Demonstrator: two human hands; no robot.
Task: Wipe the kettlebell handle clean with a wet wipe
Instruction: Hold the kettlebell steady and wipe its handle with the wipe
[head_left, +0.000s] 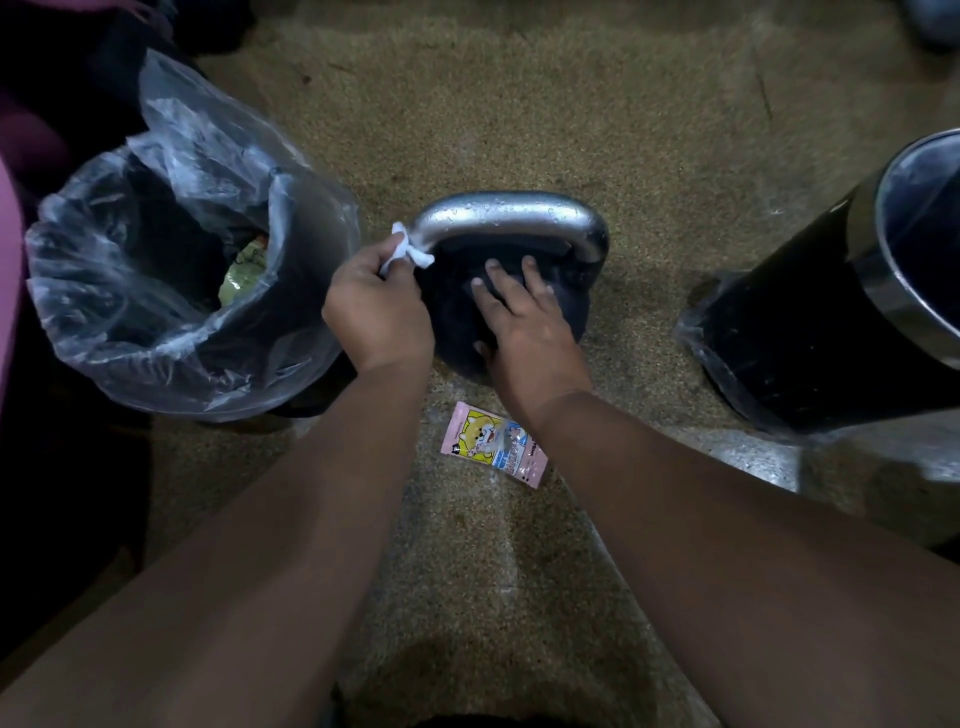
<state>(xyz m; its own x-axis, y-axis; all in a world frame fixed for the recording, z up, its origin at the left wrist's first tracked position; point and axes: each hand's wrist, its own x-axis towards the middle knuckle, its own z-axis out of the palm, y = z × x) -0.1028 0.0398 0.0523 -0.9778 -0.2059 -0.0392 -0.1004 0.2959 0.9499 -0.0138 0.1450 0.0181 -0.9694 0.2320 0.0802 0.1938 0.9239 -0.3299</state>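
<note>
I have the black round iron kettlebell on the speckled tan floor, directly ahead, its silver metal handle beaded with droplets. I judge it heavy, rigid and slick where wet. The soft white wet wipe should wrap round the bar. My left hand pinches the wipe against the handle's left end, fingers curled. My right hand lies flat on the body, fingers straight, steadying it.
</note>
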